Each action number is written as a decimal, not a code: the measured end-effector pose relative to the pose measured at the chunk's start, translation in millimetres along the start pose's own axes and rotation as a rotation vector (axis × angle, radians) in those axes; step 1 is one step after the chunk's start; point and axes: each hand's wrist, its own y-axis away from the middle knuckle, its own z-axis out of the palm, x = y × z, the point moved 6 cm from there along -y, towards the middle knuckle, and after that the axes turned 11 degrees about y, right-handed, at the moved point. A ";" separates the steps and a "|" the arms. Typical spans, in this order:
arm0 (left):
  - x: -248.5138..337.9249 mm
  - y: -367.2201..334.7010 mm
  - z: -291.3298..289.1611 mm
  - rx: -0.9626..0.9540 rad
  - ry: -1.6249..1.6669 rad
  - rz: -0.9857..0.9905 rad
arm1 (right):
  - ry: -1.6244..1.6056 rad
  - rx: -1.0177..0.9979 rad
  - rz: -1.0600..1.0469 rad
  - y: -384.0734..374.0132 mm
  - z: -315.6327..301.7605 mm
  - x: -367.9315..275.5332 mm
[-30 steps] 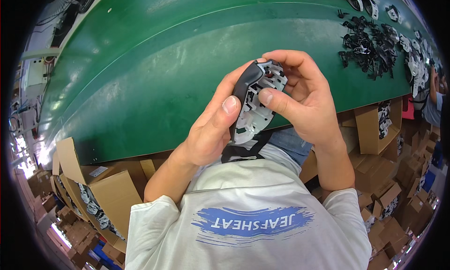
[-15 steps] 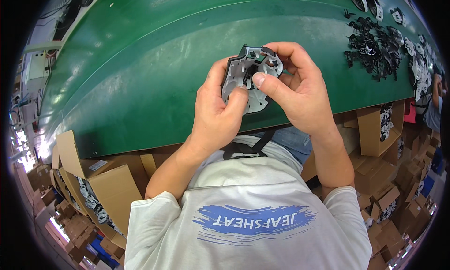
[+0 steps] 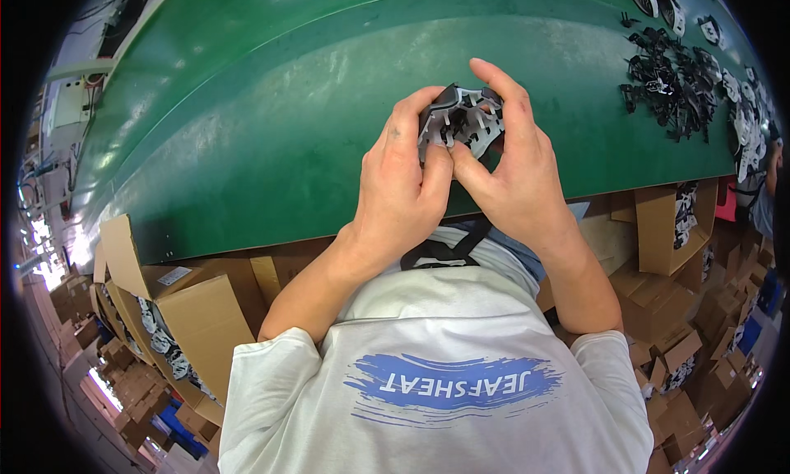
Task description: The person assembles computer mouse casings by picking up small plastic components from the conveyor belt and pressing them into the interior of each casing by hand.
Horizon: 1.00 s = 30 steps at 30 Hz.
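A hollow plastic shell (image 3: 462, 122), grey inside with a black outer edge, is held over the green table between my two hands. Ribs and small posts show in its cavity, along with a dark part too small to make out. My left hand (image 3: 399, 174) wraps its left side, the thumb pressing at the near rim. On the other side, my right hand (image 3: 522, 174) has its thumb against the shell's near inner part. The right index finger sticks up past the far edge; the other right fingers are mostly hidden.
The green tabletop (image 3: 271, 153) extends ahead and to both sides. A heap of small black parts (image 3: 673, 83) lies at right, beside white-and-black pieces (image 3: 747, 124). Open cardboard boxes with parts stand below the table edge, one at left (image 3: 202, 318), another at right (image 3: 652, 231).
The shell has tipped, so its cavity looks foreshortened, and sits slightly farther right. My thumbs have drawn close together at its near side, and my right index finger has lifted off.
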 end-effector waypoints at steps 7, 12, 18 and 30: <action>-7.9 1.8 11.1 -0.018 -0.047 -0.016 | 0.029 0.033 -0.037 3.7 -0.7 7.2; -7.1 -1.8 10.3 -0.031 -0.055 0.043 | 0.008 -0.006 0.041 0.9 -4.0 8.3; 1.4 -4.1 -48.9 0.017 0.148 -0.167 | -0.120 -0.121 -0.067 -18.4 -3.8 -21.7; 27.8 227.3 -403.3 1.051 0.450 -0.080 | 0.823 0.024 0.331 16.1 -211.5 175.2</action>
